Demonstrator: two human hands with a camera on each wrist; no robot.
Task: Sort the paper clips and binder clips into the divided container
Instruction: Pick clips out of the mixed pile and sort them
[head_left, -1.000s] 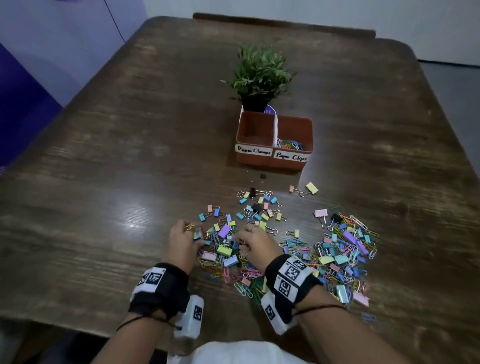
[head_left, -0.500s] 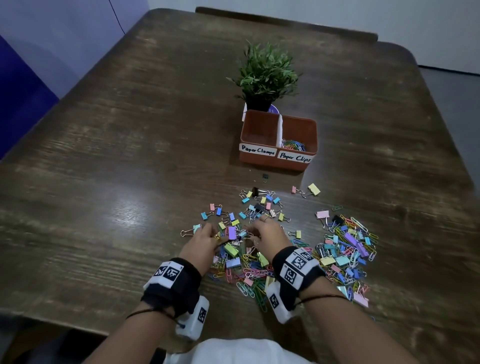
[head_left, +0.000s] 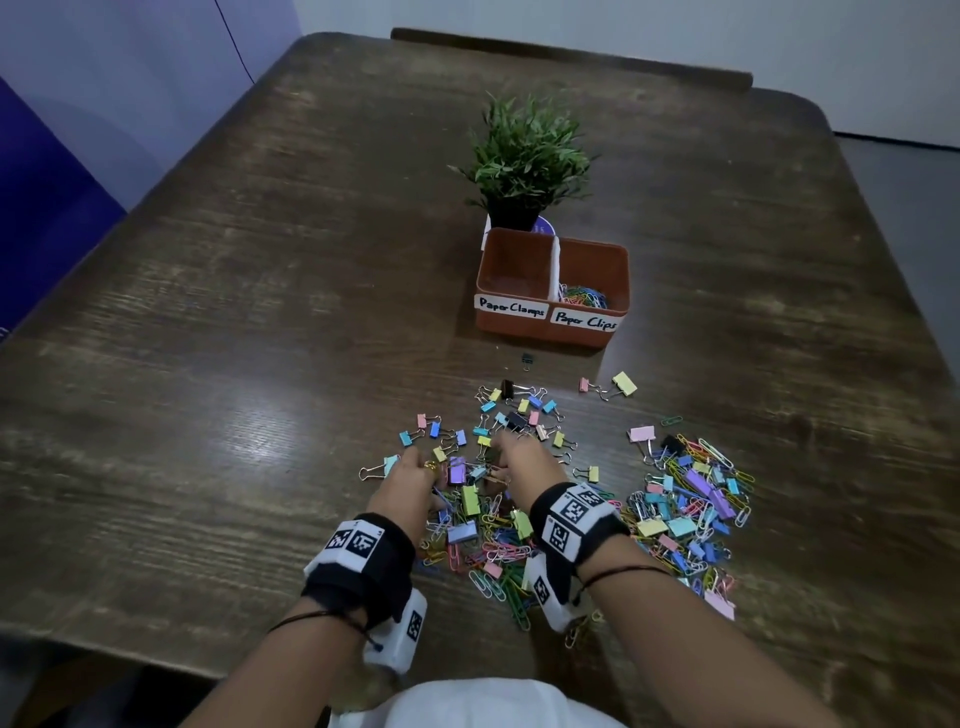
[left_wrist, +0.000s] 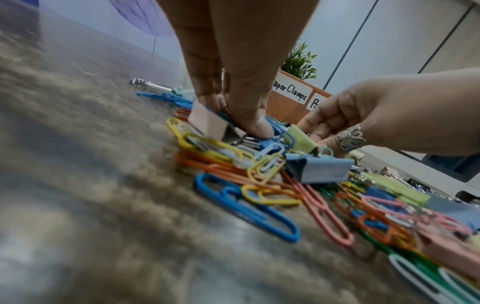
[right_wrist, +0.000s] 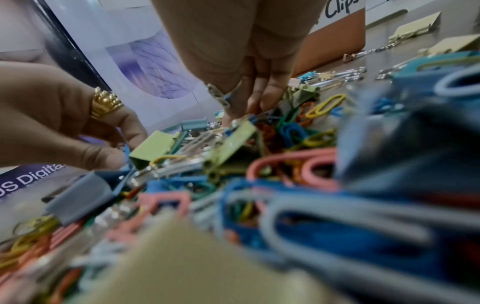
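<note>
Hands have moved up the pile, away from the person. One second back they sat at the near end of the mixed heap; now both reach into its far part, close to the little binder clips spread out toward the box.

Nearest are the paper clips, tangled between the two wrists. The left hand has its thumb and fingers pressed down together on clips in the pile beside a pink binder clip; it looks like a pinch, but I cannot tell which clip it has. The right hand has curled fingers dug into the heap, and I cannot tell if it holds anything.

A second heap lies to the right, untouched.

Farther off sits the divided container. Its right part, marked Paper Clips, holds some paper clips. Its left part, marked Paper Clamps, looks empty. So I think sorting has only just started, and most clips lie on the table. A plant stands behind the box.
</note>
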